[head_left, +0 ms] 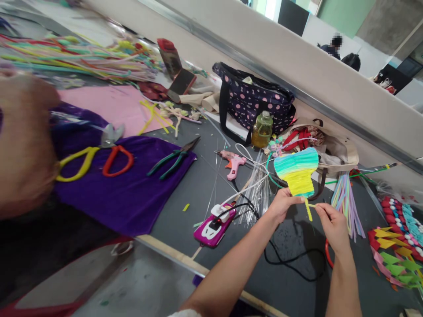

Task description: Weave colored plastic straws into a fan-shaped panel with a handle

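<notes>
My left hand (283,204) grips the lower edge of a flat craft piece (299,169) banded in turquoise and yellow, which looks wound from fuzzy pipe cleaners. It is held up above the dark tabletop. Just to the right, my right hand (333,223) has thumb and fingers pinched on the end of a thin yellow strand, apparently a pipe cleaner (308,210), that hangs from the bottom of the piece. Beyond my right wrist, red-handled scissors or a similar red loop (328,253) shows in part. A bundle of pastel pipe cleaners (348,204) lies beside my right hand.
Left of my arms are a magenta power strip (214,229), a pink glue gun (235,165), clear sticks (257,189) and black cable. Green pliers (173,158) and scissors (110,136) rest on purple cloth (132,207). A co-worker's arm (26,145) is far left. A bag (253,103) stands behind.
</notes>
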The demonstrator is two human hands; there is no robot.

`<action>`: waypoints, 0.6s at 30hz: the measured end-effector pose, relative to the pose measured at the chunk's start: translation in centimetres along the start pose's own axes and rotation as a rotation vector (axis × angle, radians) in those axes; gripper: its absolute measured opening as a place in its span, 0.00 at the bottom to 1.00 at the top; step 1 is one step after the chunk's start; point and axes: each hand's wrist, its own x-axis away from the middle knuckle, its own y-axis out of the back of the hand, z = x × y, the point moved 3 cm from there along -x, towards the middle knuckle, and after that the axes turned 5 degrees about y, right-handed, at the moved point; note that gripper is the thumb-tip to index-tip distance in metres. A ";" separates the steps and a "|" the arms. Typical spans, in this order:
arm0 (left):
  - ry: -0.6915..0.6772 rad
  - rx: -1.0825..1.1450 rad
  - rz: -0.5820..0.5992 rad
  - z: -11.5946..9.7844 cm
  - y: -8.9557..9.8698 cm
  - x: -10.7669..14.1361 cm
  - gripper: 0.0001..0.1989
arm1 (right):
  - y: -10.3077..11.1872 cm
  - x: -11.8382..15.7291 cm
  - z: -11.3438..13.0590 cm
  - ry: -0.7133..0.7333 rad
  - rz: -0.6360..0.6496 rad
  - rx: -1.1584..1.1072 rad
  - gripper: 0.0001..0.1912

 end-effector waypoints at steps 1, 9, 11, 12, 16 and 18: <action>0.016 0.021 0.008 0.0 0.0 0.1 0.21 | -0.1 -0.1 -0.1 -0.004 -0.004 -0.049 0.16; 0.118 0.146 -0.008 0.5 0.0 0.3 0.18 | -2.7 0.1 -0.9 -0.119 -0.074 -0.372 0.18; 0.118 0.177 -0.008 0.5 -0.1 0.3 0.18 | -3.5 0.2 -0.9 -0.152 -0.100 -0.432 0.18; 0.116 0.191 -0.011 0.5 -0.1 0.3 0.18 | -3.9 0.3 -0.8 -0.169 -0.111 -0.461 0.18; 0.082 0.209 -0.022 0.3 -0.2 0.3 0.16 | -5.6 0.7 -0.2 -0.199 -0.164 -0.608 0.18; 0.060 0.202 -0.033 0.2 -0.2 0.3 0.15 | -6.6 0.9 0.2 -0.191 -0.193 -0.647 0.18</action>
